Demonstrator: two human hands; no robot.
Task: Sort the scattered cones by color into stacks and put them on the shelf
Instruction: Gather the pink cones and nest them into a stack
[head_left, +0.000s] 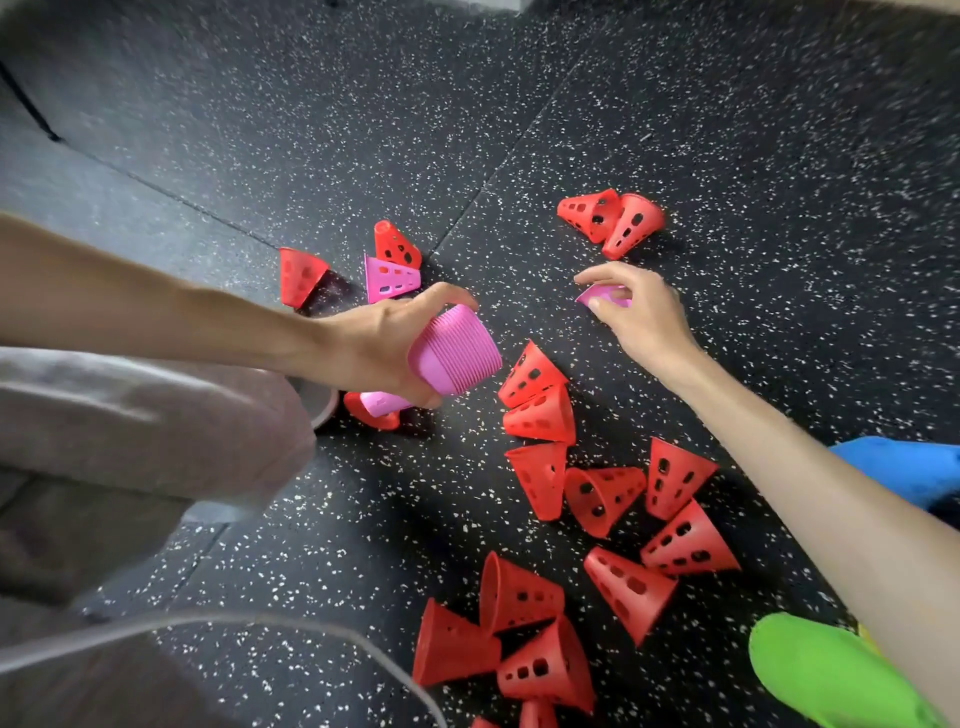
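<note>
Head view looks down on the speckled black floor (727, 156), where I crouch over scattered cones. With my left hand (384, 353) I hold a pink stack (457, 351) of nested cones tilted on its side above the floor, my fingers (447, 293) curled over its top and my thumb under it. With my right hand (639, 312) I reach forward and pinch a single pink cone (597, 296) by its rim, right at the floor. Two more pink cones lie loose: one (389, 280) beyond my left wrist, touching a red cone (397, 244), and another (382, 402) under my left hand, lying against a red one. Red cones are strewn on their sides all around: a pair (613, 221) beyond my right hand, one (298, 275) at far left, and a large cluster (540, 421) running from between my arms down toward me. Blurred blue (893, 467) and green (821, 670) shapes show beside my right forearm at the right edge. My grey trouser leg (130, 441) fills the lower left.
</note>
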